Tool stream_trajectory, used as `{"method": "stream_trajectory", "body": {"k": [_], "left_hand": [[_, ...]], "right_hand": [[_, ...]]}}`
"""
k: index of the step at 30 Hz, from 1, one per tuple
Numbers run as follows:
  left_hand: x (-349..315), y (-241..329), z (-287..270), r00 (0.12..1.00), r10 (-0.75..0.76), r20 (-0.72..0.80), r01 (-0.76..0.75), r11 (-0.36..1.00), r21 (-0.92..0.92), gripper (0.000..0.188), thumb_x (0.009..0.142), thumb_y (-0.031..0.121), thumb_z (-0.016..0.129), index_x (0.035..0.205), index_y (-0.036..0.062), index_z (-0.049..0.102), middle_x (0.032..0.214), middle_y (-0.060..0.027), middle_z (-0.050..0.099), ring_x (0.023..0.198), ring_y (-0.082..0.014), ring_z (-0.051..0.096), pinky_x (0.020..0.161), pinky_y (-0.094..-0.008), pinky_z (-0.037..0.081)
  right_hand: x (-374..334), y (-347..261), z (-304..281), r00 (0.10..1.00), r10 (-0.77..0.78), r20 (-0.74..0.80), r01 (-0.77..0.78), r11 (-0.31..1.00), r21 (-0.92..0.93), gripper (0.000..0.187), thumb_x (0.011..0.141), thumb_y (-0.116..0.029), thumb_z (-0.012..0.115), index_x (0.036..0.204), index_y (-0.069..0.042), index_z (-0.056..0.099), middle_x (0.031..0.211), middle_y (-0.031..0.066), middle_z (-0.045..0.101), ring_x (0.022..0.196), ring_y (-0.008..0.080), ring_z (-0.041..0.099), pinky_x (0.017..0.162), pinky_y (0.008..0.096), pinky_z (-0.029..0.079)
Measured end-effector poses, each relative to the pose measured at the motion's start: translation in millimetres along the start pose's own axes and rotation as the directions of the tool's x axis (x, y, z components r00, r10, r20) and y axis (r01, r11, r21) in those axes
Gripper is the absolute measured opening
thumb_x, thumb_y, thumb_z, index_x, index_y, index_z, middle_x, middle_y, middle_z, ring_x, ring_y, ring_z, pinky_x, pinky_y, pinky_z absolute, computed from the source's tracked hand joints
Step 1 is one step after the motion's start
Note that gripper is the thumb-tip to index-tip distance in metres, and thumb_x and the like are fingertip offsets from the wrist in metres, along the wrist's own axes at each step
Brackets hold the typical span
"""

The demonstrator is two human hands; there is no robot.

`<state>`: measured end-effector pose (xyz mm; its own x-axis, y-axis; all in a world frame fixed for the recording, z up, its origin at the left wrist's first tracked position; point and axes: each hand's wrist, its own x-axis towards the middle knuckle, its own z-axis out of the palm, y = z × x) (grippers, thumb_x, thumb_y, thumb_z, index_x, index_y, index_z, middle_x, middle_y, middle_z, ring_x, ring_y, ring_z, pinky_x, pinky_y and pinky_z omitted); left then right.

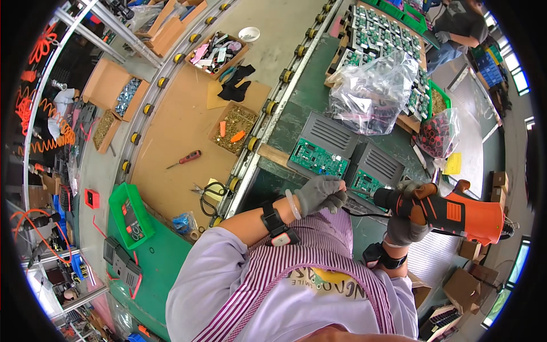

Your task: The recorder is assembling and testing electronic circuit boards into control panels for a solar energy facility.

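My right hand (pixel 409 228), in a grey glove, is wrapped round an orange and black electric screwdriver (pixel 473 215) that lies level, its black nose pointing left. That nose is close to a green circuit board (pixel 364 183) in a grey slotted housing (pixel 380 162). To the left of it sits another grey housing (pixel 326 132) with its own green circuit board (pixel 319 158). My left hand (pixel 321 195), also gloved, is closed with the fingertips together just in front of these boards. Whatever it pinches is too small to make out.
A clear plastic bag (pixel 373 91) lies over rows of boards (pixel 387 34) behind the housings. On the left, a roller rail (pixel 270 107) borders a brown surface with scissors (pixel 209 196), a red screwdriver (pixel 184 159) and a box of screws (pixel 235 126). Another person (pixel 458 31) works at the far right.
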<state>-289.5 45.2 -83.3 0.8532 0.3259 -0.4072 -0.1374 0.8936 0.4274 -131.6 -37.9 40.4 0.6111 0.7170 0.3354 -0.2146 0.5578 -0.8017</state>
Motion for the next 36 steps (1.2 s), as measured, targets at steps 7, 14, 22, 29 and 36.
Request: {"method": "stream_trajectory", "body": {"k": [7, 14, 22, 29, 36], "left_hand": [[0.7, 0.5, 4.1, 1.000, 0.005, 0.005, -0.005, 1.000, 0.016, 0.022, 0.088, 0.025, 0.057, 0.093, 0.0039, 0.056, 0.077, -0.0044, 0.059, 0.060, -0.0109, 0.055, 0.049, -0.0219, 0.045], [2.4, -0.7, 0.9, 0.999, -0.041, -0.025, 0.041, 0.999, -0.020, 0.025, 0.090, 0.031, 0.055, 0.084, 0.0059, 0.054, 0.067, -0.0014, 0.052, 0.052, -0.0090, 0.044, 0.045, -0.0212, 0.036], [21.9, 20.3, -17.8, 0.997, 0.030, -0.067, -0.013, 0.970, 0.244, 0.028, 0.091, 0.029, 0.052, 0.101, 0.0039, 0.059, 0.061, 0.0011, 0.050, 0.044, -0.0061, 0.038, 0.038, -0.0185, 0.031], [36.5, 50.3, -14.1, 0.933, 0.317, 0.167, 0.104, -0.685, 0.721, 0.072, 0.071, 0.055, 0.062, 0.122, 0.0059, 0.050, 0.099, -0.0112, 0.059, 0.078, -0.0252, 0.060, 0.067, -0.0358, 0.047], [40.5, 52.8, -9.9, 0.966, 0.251, 0.067, 0.127, -0.681, 0.721, 0.074, 0.074, 0.056, 0.058, 0.124, 0.0032, 0.046, 0.100, -0.0118, 0.057, 0.087, -0.0239, 0.058, 0.072, -0.0345, 0.047]], "right_hand": [[-1.8, -1.9, 9.9, 1.000, -0.025, 0.016, 0.027, 0.994, -0.104, 0.038, 0.067, -0.020, 0.079, 0.085, -0.001, 0.051, 0.075, 0.0091, 0.053, 0.066, 0.0203, 0.054, 0.061, 0.0333, 0.045], [2.0, 7.1, 5.7, 0.994, 0.004, 0.113, 0.003, 0.998, -0.068, 0.036, 0.070, -0.016, 0.076, 0.088, 0.001, 0.051, 0.080, 0.0105, 0.056, 0.073, 0.0230, 0.058, 0.069, 0.0360, 0.049], [13.5, 24.7, -1.0, 0.997, 0.065, 0.049, -0.058, 0.989, -0.139, 0.019, 0.069, 0.003, 0.062, 0.085, 0.002, 0.052, 0.086, 0.0104, 0.058, 0.082, 0.0211, 0.060, 0.076, 0.0335, 0.050], [36.5, 65.1, -3.3, 0.999, 0.024, -0.035, -0.036, 0.904, -0.427, 0.017, 0.065, 0.004, 0.062, 0.081, 0.000, 0.056, 0.084, 0.0101, 0.063, 0.076, 0.0166, 0.060, 0.071, 0.0291, 0.049], [32.1, 70.5, -8.7, 0.977, 0.141, 0.159, -0.020, 0.807, -0.590, 0.020, 0.069, 0.001, 0.060, 0.086, 0.000, 0.052, 0.087, 0.0099, 0.058, 0.083, 0.0194, 0.059, 0.082, 0.0337, 0.049]]}}
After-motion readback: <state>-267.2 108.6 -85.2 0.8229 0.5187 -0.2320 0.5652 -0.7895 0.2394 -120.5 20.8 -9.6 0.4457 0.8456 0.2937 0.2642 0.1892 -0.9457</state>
